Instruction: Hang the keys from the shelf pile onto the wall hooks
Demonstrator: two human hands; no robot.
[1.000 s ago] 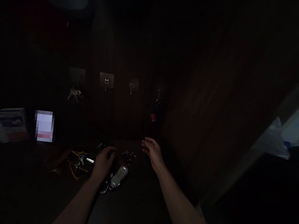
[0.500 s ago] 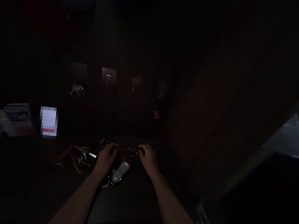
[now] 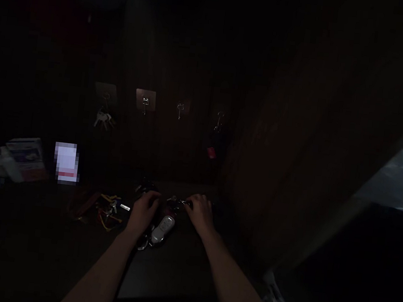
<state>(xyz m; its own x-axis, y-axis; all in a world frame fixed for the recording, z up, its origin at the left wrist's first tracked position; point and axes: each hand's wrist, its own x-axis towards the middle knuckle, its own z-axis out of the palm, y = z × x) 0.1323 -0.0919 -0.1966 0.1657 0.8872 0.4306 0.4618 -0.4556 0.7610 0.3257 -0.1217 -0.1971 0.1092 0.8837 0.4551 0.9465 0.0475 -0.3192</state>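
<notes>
The scene is very dark. On the dark surface, my right hand (image 3: 200, 215) has its thumb and fingers pinched on the end of a metal keychain (image 3: 178, 203). My left hand (image 3: 142, 213) rests to the left of it, fingers bent, with a gap between thumb and forefinger and nothing visible in it. Between the hands lies a silver-grey key fob (image 3: 163, 230), with a metal key ring (image 3: 143, 243) below it, near my left wrist. A dark bunch of small items (image 3: 144, 186) sits just behind my left hand, too dim to make out.
Keys with yellow cords (image 3: 110, 210) lie to the left. Hooks line the back wall; a key bunch (image 3: 104, 119) hangs on the leftmost and a red tag (image 3: 211, 152) on the rightmost. Boxes (image 3: 27, 160) and a blurred bright panel (image 3: 66, 162) stand at left; a plastic bag (image 3: 389, 184) hangs at right.
My right hand's fingers have closed onto the end of the keychain, which has shifted slightly. My left hand has stayed nearly still.
</notes>
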